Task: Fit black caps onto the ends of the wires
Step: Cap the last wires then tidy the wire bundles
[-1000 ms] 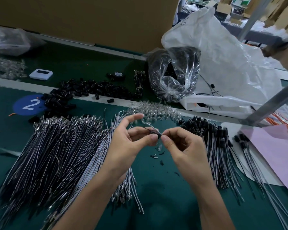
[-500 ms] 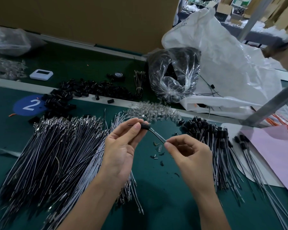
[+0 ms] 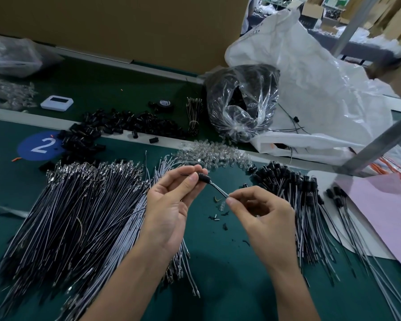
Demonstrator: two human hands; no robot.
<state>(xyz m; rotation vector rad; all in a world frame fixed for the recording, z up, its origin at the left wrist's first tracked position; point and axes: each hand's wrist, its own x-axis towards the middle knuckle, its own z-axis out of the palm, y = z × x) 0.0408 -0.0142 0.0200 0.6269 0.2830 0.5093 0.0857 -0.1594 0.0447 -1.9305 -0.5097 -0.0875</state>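
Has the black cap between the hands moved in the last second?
Yes. The cap went slightly left, toward the blue sticker, away from the right hand.

Table (image 3: 218,286), seen from its near edge. Left: pile of uncapped wires (image 3: 74,216). Right: pile of capped wires (image 3: 294,205), with a paper sheet (image 3: 391,209) further right. Between the piles, the left hand (image 3: 169,205) and right hand (image 3: 264,216) hold one wire (image 3: 218,188). Behind, left to right: loose caps (image 3: 116,126), bulbs (image 3: 215,154), bag (image 3: 241,100), sack (image 3: 322,89).
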